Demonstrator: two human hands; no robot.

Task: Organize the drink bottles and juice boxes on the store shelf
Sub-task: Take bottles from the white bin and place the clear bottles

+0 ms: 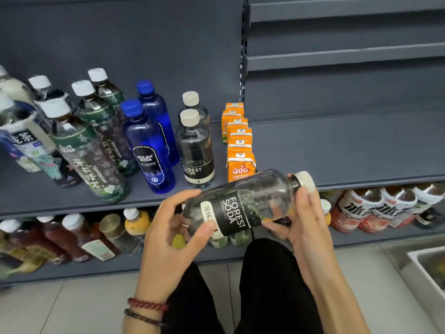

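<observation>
Risks first, taken from left of the soda row (pixel 196 150) to right of it. The blue bottles (pixel 149 145) stand just left of the row, so a bottle set down carelessly there could tip one into the tea bottles (pixel 91 150) further left. The row itself has two bottles, and its front one stands close to the shelf (pixel 337 150) edge. I judge there is little room for a third in front. Unless the row is pushed back first, a new bottle may sit half off the lip and drop toward the drinks below. Just right of the row is the line of juice boxes (pixel 239 145). The front box looks dented and leans a little, and the held bottle's shoulder hangs right in front of it. Swinging the bottle upright could clip that box and upset the line.

The held bottle (pixel 243 208) is below and in front of the row, off the shelf, lying almost flat with its cap to the right. The left hand (pixel 168 239) grips its base end. The fingers are curled and slightly spread over the top, and the thumb (pixel 207 227) presses on the black label. The right hand (pixel 305 227) cradles the neck end. Its fingers (pixel 304 196) lie close together behind the neck, reaching the cap, and its thumb is tucked under the body. Clear, smooth plastic held at the two ends could slip as it turns.
</observation>
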